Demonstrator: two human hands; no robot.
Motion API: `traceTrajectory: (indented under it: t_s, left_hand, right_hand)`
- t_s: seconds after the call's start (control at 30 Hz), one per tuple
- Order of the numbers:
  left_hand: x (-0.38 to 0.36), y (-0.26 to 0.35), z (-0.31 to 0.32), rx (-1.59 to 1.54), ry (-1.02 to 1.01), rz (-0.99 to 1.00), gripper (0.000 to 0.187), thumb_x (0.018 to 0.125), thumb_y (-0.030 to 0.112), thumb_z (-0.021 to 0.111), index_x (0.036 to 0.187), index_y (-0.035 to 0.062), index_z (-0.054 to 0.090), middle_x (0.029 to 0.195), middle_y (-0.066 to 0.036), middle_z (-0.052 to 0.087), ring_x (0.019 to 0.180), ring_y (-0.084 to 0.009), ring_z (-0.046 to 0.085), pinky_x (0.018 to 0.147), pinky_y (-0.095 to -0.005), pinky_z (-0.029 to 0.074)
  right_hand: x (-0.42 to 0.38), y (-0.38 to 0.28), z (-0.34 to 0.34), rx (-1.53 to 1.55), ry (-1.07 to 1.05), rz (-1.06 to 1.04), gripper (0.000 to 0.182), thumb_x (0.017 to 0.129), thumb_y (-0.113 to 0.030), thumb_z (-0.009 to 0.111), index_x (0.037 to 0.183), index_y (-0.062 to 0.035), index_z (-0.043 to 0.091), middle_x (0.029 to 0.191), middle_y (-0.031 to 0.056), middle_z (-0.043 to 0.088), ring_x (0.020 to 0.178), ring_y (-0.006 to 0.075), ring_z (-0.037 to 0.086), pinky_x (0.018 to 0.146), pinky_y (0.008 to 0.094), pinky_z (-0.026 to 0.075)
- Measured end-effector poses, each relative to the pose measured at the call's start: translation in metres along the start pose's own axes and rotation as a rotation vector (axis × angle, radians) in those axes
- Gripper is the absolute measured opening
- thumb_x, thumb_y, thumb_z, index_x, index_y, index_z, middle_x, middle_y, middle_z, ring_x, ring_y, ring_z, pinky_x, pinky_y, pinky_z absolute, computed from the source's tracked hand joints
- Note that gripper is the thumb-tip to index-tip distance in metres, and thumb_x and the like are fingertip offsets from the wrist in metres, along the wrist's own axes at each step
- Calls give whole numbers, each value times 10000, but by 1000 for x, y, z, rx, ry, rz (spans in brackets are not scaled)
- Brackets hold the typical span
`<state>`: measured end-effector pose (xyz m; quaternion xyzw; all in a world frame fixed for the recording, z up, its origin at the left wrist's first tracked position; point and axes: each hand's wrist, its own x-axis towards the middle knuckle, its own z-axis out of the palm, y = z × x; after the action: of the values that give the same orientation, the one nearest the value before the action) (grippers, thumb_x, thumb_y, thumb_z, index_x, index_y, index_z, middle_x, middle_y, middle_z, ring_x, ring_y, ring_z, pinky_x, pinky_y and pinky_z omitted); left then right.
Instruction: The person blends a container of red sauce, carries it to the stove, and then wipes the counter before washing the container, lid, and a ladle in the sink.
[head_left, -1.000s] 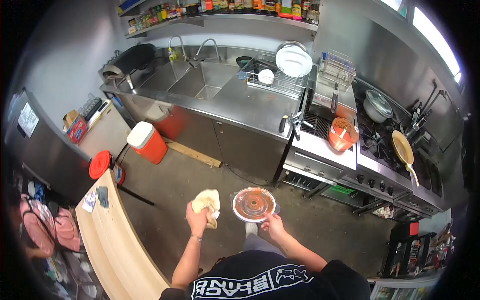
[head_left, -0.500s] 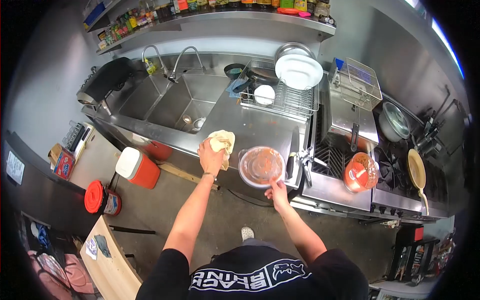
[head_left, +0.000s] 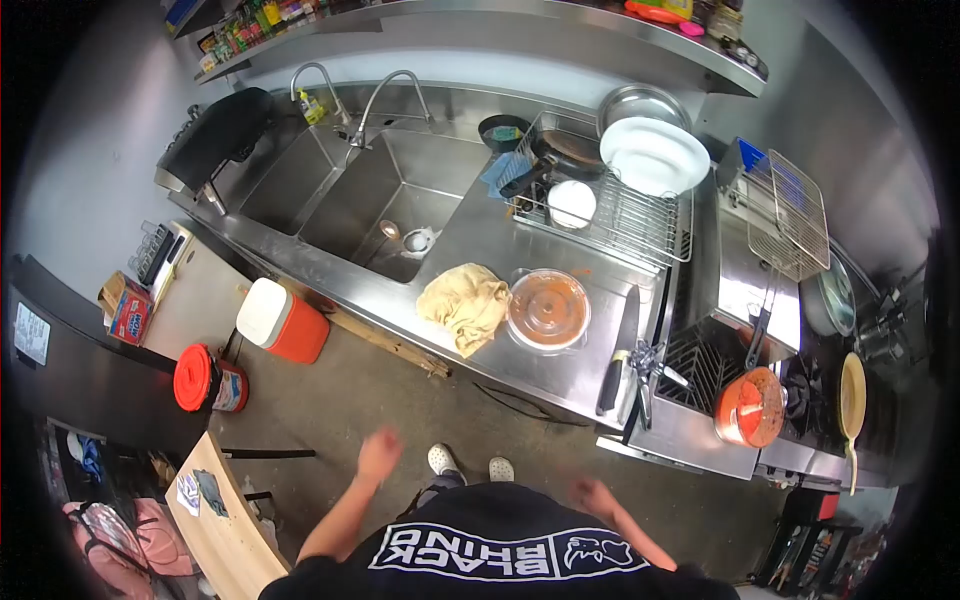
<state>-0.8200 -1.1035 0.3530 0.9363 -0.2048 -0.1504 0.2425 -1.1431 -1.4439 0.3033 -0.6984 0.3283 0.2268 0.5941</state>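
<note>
A lidded clear tub with reddish-brown contents (head_left: 549, 310) rests on the steel counter. Touching or nearly touching its left side is a crumpled yellowish cloth (head_left: 464, 308) at the counter's front edge. Both hands are back near my body, away from the counter. My left hand (head_left: 379, 455) is blurred, its fingers hard to make out, with no object visible in it. My right hand (head_left: 594, 496) is also blurred, low beside my shirt, and its fingers are unclear. A large knife (head_left: 620, 350) and some metal utensils (head_left: 648, 375) lie right of the tub.
Behind the tub stands a dish rack (head_left: 640, 225) with plates and a pan. The double sink (head_left: 400, 195) is on the left. An orange container (head_left: 749, 407) stands by the stove at right. On the floor are an orange-white cooler (head_left: 283, 320) and a red-lidded bucket (head_left: 210, 378).
The tub and the cloth have been let go and now lie on the counter. Both hands have drawn back toward my body. The view has shifted.
</note>
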Motion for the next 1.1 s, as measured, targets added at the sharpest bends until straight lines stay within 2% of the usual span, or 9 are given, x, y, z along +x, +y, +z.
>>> traceTrajectory:
  t_s: [0.03,0.07,0.1,0.2,0.3,0.57,1.1]
  left_hand:
    - [-47,-75,27,325,-286,-65,254,757,242,570,935,65,606,869,-168,610,828,-313,588,713,-412,476]
    - [-100,-67,14,439,-486,-306,293,785,259,546,1010,83,610,961,-164,607,916,-282,578,764,-411,471]
    - [-133,-82,17,422,-596,-423,291,784,258,546,1008,84,611,962,-163,608,917,-282,578,765,-411,471]
    - [-174,-120,28,144,-593,-696,286,783,257,546,1002,85,613,963,-163,608,920,-282,578,767,-409,472]
    - [-180,-139,31,-57,-502,-846,281,782,255,545,996,87,615,965,-162,609,922,-281,578,769,-407,472]
    - [-158,-166,19,-317,-360,-897,268,778,250,545,980,91,620,970,-159,611,930,-281,578,774,-403,473]
    - [-134,-244,-18,-409,-380,-922,243,771,241,543,947,98,632,979,-154,615,945,-279,579,785,-395,475]
  right_hand:
    - [5,93,26,18,74,-102,278,819,-178,574,1036,-6,594,902,74,605,804,127,555,659,268,469]
    - [-51,53,37,176,-82,234,229,824,-131,538,1004,-3,599,886,65,646,791,184,602,714,329,479]
    - [-66,43,41,219,-120,342,230,823,-132,540,1005,-4,598,889,65,645,793,184,601,716,329,478]
    - [-74,48,54,284,-133,418,234,820,-135,544,1008,-6,597,898,66,643,801,185,600,723,330,477]
    - [-65,37,54,296,-150,440,239,818,-138,548,1012,-7,596,906,66,641,809,186,598,729,330,476]
    - [-43,-4,67,247,-229,469,252,810,-146,560,1020,-11,593,929,67,635,830,188,595,746,331,473]
    - [-42,-54,120,174,-401,500,282,795,-162,584,1038,-20,587,975,69,624,873,192,587,781,334,468]
